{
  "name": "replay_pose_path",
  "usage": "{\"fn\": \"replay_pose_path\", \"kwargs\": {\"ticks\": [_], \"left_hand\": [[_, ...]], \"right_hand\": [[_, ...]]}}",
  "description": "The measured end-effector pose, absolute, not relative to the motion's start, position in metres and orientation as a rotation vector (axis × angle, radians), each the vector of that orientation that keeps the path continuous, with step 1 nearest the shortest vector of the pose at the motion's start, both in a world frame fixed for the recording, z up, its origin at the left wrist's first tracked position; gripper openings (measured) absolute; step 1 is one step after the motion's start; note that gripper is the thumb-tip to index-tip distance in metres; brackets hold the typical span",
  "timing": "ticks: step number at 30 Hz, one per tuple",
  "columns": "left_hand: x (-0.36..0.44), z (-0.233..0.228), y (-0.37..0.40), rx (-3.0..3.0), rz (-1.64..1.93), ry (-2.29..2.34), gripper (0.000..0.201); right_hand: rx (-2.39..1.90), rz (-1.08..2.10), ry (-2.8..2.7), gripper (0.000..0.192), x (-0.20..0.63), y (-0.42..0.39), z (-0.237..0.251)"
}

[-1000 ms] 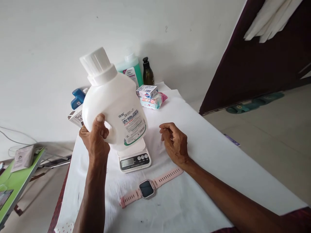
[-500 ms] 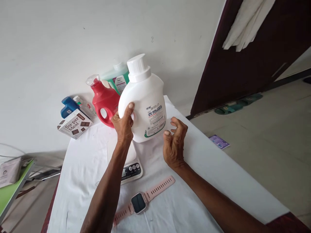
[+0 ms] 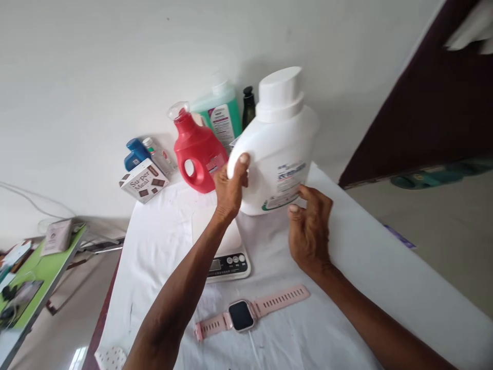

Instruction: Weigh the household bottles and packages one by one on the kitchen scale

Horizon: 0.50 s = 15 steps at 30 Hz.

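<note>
White plastic broad-bodied capped bottle (image 3: pixel 277 136) is held over the white cloth-covered table (image 3: pixel 365 252), handle clasped by left hand (image 3: pixel 230 191). Right hand (image 3: pixel 311 228) is half-curled, thumb parted from fingers, by bottle's base; contact unclear. White rectangular digital scale (image 3: pixel 231 241) and square pink-strapped watch (image 3: pixel 242 315) are seen nearer.

The table (image 3: pixel 370 257), spread with a creased white cloth (image 3: pixel 154 252), carried a white scale (image 3: pixel 231 245) and, in front of it, a pink watch (image 3: pixel 242 315) with its strap laid out long. At the far left stood a Su-per Meal box (image 3: pixel 144 181), a blue bottle (image 3: pixel 136 153) and a clear bottle (image 3: pixel 159 158) behind it. Right of these stood a red jug (image 3: pixel 200 146), with a green bottle (image 3: pixel 220 119) behind (beside that rose a dark bottle (image 3: pixel 248 105), its foot hidden).
</note>
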State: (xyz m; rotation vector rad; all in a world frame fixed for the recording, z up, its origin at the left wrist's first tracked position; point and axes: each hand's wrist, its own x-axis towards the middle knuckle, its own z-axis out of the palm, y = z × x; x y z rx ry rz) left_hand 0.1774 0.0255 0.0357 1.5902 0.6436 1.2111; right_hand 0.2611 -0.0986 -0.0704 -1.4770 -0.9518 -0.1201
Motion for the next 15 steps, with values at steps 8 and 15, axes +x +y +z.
{"fn": "replay_pose_path", "kwargs": {"ticks": [8, 15], "left_hand": [[0.069, 0.014, 0.063, 1.811, 1.280, 0.909, 0.055], [-0.056, 0.018, 0.162, 1.511, 1.778, 1.738, 0.054]], "right_hand": [[-1.618, 0.098, -0.793, 0.054, 0.258, -0.098, -0.068], [-1.690, 0.321, -0.762, 0.051, 0.254, -0.095, -0.056]]}}
